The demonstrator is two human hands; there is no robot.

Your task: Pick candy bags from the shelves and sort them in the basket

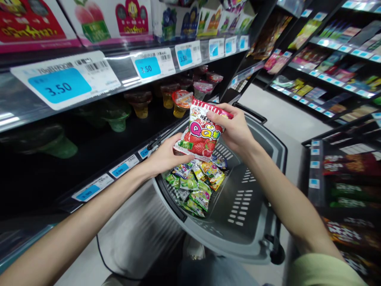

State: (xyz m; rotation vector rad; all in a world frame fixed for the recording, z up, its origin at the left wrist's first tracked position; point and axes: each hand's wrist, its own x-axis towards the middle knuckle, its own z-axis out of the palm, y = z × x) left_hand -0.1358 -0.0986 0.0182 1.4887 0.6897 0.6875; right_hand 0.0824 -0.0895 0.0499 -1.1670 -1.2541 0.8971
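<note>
Between my two hands is a red and white bag of QQ gummy candy (200, 135) with strawberries printed on it, its front turned up toward me. My left hand (166, 155) grips its lower left edge, thumb along the bottom. At the upper right corner, my right hand (233, 125) pinches it with the thumb on the front. The bag is above a grey shopping basket (247, 222). Inside the basket, to its left side, lie several small green, yellow and blue candy bags (199, 194). Whether more than one bag is in my hands, I cannot tell.
A shelf with price labels (153, 64) runs along the left, with candy boxes (116, 20) on top. Jelly cups (181, 102) stand on the level below. More stocked shelves (336, 67) are across the aisle. Snack packs (351, 190) sit close at the right.
</note>
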